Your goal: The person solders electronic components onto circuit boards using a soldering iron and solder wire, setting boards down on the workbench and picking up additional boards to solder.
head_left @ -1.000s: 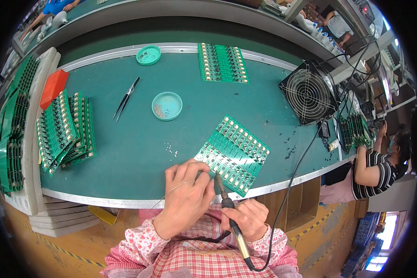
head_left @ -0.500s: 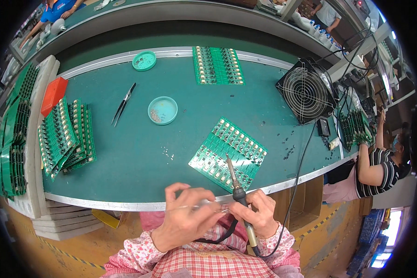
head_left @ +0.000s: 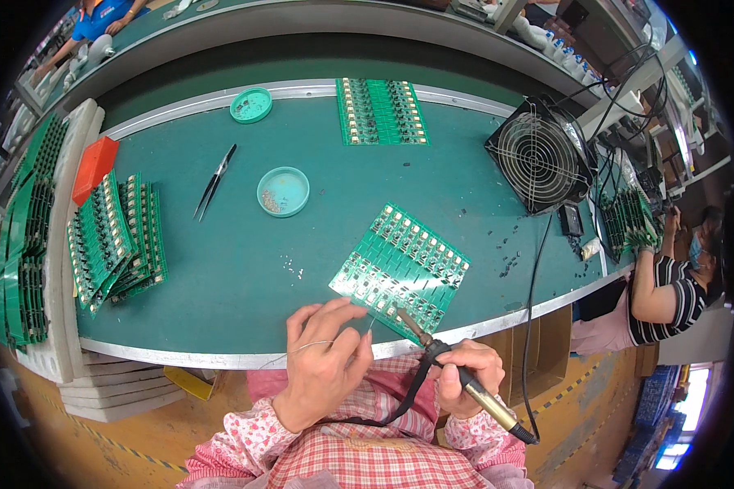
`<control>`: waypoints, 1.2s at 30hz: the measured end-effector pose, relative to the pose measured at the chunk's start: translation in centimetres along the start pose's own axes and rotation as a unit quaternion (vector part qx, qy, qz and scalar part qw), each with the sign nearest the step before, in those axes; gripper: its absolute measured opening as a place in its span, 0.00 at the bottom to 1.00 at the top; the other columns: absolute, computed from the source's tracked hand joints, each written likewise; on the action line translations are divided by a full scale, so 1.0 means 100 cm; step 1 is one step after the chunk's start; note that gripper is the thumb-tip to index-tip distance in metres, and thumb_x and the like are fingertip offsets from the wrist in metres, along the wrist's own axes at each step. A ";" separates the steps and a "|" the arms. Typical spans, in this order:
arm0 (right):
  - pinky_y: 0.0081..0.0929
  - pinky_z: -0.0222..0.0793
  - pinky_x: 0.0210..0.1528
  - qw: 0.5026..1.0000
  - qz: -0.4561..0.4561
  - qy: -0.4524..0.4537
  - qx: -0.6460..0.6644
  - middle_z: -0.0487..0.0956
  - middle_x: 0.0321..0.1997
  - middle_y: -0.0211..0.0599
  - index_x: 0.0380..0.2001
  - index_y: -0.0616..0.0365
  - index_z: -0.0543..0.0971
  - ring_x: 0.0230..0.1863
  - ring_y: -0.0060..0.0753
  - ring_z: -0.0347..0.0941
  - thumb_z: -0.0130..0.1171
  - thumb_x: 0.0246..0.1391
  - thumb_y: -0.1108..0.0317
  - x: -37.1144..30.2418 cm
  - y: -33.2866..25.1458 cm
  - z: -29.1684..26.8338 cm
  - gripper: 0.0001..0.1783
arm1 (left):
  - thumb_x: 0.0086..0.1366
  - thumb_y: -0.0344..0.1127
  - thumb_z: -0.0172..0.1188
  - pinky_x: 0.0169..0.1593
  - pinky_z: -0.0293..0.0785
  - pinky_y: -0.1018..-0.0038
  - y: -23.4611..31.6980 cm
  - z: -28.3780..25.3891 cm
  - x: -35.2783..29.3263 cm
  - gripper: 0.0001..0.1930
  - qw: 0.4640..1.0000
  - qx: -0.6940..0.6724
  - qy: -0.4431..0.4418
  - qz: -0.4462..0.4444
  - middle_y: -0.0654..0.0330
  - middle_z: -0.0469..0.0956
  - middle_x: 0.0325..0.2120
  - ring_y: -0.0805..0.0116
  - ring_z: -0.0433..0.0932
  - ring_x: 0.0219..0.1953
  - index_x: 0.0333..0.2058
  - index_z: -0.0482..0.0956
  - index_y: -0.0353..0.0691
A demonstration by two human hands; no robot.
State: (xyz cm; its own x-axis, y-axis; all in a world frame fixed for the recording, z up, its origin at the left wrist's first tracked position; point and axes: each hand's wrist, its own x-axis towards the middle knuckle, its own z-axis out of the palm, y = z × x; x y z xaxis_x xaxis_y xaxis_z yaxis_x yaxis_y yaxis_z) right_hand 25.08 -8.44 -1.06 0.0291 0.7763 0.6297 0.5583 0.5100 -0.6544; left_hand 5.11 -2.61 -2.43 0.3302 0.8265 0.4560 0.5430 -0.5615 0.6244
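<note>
My right hand (head_left: 475, 373) is wrapped round the handle of a soldering iron (head_left: 463, 374), its tip pointing up and left at a green circuit board panel (head_left: 404, 269). The tip is over the panel's near edge; whether it touches, I cannot tell. My left hand (head_left: 324, 359) is beside the panel's near left corner, fingers bent and pinched. A thin silvery solder wire (head_left: 311, 344) runs across its fingers, and its end comes out near the fingertips beside the board. The panel lies slanted on the green bench mat, carrying rows of small white and black parts.
A second panel (head_left: 381, 112) lies at the back. Left are stacked boards (head_left: 114, 236), a red box (head_left: 95, 169), tweezers (head_left: 215, 182) and two teal dishes (head_left: 284, 192) (head_left: 251, 105). A black fan (head_left: 538, 155) stands right; the iron's cord (head_left: 532, 326) trails past it. A co-worker (head_left: 669, 285) sits far right.
My hands have moved apart and up toward the board. The soldering iron has tilted, its tip now lower over the panel's near edge. My left hand has brought the solder wire beside the board.
</note>
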 end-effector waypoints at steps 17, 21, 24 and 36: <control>0.25 0.67 0.17 0.998 -0.037 -0.051 -0.019 0.81 0.21 0.32 0.36 0.59 0.74 0.15 0.28 0.74 0.64 0.48 0.75 0.000 0.001 0.007 0.12 | 0.53 0.28 0.66 0.52 0.64 0.59 0.000 0.003 0.002 0.09 0.999 0.031 -0.015 0.010 0.61 0.80 0.42 0.59 0.79 0.50 0.22 0.72 0.40; 0.23 0.69 0.17 0.997 -0.044 -0.043 -0.043 0.77 0.14 0.28 0.32 0.62 0.73 0.13 0.24 0.73 0.59 0.53 0.72 0.004 -0.001 0.011 0.06 | 0.53 0.28 0.66 0.52 0.64 0.59 0.001 0.004 0.002 0.08 0.999 0.039 -0.014 0.009 0.61 0.80 0.41 0.59 0.79 0.49 0.23 0.74 0.39; 0.23 0.69 0.17 0.996 -0.057 -0.053 -0.047 0.78 0.16 0.31 0.31 0.63 0.73 0.13 0.25 0.73 0.60 0.52 0.73 0.006 -0.001 0.011 0.07 | 0.53 0.28 0.66 0.52 0.63 0.59 0.001 0.004 0.003 0.08 0.999 0.044 -0.012 0.009 0.61 0.80 0.41 0.60 0.78 0.49 0.24 0.74 0.39; 0.20 0.56 0.18 0.967 -0.158 -0.139 -0.146 0.63 0.16 0.21 0.35 0.57 0.79 0.15 0.21 0.63 0.69 0.44 0.68 0.001 -0.007 0.012 0.14 | 0.53 0.28 0.66 0.51 0.63 0.60 0.002 0.003 0.002 0.07 0.999 0.047 -0.020 0.007 0.61 0.79 0.42 0.61 0.78 0.49 0.25 0.74 0.39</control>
State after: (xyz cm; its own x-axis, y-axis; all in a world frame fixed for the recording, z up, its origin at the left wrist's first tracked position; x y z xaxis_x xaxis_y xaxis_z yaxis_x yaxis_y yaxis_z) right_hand 23.72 -8.32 -1.06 -0.3821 0.6892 0.6156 0.7146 0.6428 -0.2760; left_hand 5.53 -2.49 -2.44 0.3682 0.8203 0.4376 0.6072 -0.5686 0.5550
